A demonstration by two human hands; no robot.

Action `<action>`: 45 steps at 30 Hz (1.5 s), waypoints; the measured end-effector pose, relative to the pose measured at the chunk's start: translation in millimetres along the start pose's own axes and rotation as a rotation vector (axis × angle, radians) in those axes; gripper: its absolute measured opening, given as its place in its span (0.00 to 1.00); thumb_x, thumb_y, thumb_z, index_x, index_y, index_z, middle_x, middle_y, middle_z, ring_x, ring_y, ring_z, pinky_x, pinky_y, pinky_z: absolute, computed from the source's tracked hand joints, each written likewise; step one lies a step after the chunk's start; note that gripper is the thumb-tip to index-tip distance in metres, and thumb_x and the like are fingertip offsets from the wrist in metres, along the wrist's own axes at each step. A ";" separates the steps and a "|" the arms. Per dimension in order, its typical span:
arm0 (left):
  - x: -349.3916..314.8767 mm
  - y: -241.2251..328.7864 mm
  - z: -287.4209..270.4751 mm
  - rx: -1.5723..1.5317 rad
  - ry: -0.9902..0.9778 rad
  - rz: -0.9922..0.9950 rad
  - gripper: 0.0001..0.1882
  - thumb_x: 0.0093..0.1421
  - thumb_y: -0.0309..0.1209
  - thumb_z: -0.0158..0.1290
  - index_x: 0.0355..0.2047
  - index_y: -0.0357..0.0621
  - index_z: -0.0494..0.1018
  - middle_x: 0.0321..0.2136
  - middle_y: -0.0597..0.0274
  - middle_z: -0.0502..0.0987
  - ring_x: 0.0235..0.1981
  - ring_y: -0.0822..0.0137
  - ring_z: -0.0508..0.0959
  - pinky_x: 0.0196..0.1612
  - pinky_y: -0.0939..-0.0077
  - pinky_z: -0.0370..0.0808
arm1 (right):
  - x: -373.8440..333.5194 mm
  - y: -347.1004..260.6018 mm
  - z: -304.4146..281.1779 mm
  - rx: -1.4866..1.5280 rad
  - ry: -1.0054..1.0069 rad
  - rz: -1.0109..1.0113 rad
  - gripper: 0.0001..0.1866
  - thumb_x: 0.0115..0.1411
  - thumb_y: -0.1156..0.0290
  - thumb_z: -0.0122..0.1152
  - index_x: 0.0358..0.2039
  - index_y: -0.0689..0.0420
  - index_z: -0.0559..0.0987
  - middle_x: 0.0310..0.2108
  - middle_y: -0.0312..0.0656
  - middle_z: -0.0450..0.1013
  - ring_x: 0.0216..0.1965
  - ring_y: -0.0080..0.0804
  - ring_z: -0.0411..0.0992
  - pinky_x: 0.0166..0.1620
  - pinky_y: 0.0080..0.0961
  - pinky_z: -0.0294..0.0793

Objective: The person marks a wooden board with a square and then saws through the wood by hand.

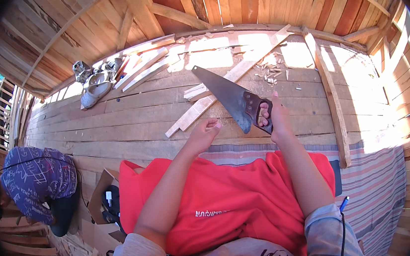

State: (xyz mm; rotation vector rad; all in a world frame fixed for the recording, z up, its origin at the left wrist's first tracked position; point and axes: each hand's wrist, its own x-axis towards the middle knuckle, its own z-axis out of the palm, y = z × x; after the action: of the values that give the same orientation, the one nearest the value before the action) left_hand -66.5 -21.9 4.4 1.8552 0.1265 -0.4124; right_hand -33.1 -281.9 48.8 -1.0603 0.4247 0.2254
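Observation:
My right hand (277,118) is wrapped round the dark handle of a handsaw (231,95), fingers through the grip opening. The grey blade points up and to the left, over a long wooden plank (244,69) that lies slantwise on the floor. To the left of the saw, my left hand (205,134) is raised with its fingers curled and the thumb and fingertips close together. Whether anything small is between them cannot be made out. A shorter piece of wood (196,92) lies beside the plank. Red cloth (227,195) covers my lap.
Wood scraps (270,68) lie beyond the plank. A long timber (329,100) lies at right, near a striped mat (377,195). Clogs (96,88) and wood strips (146,66) sit by the far wall. A person in a purple shirt (40,180) crouches at left, near an open cardboard box (100,196).

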 end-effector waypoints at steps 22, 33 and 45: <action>177.1 -7.5 -103.1 0.855 0.247 0.235 0.34 0.58 0.41 0.65 0.59 0.34 0.71 0.50 0.39 0.79 0.53 0.42 0.79 0.56 0.55 0.75 | 35.4 -46.0 -61.2 -0.339 0.071 -0.413 0.20 0.71 0.60 0.55 0.23 0.58 0.75 0.13 0.28 0.63 0.13 0.14 0.59 0.16 0.19 0.57; 123.0 -83.0 -201.7 1.129 0.701 0.119 0.28 0.61 0.35 0.60 0.60 0.42 0.68 0.49 0.43 0.77 0.50 0.41 0.79 0.49 0.46 0.77 | 39.7 -37.2 -58.3 -0.403 0.056 -0.396 0.21 0.71 0.61 0.55 0.22 0.59 0.75 0.13 0.29 0.64 0.14 0.15 0.60 0.17 0.20 0.58; 98.5 -123.5 -212.9 0.991 1.020 -0.085 0.25 0.68 0.37 0.52 0.63 0.44 0.64 0.48 0.47 0.78 0.48 0.44 0.81 0.45 0.45 0.78 | 40.0 -22.6 -45.9 -0.502 -0.008 -0.396 0.21 0.71 0.62 0.55 0.22 0.60 0.76 0.13 0.30 0.64 0.14 0.15 0.61 0.18 0.20 0.58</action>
State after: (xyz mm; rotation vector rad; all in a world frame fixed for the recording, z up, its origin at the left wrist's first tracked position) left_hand 35.7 206.2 -84.2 2.8846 0.8034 0.5817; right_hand 0.9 -333.9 29.9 -1.6092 0.1414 -0.0228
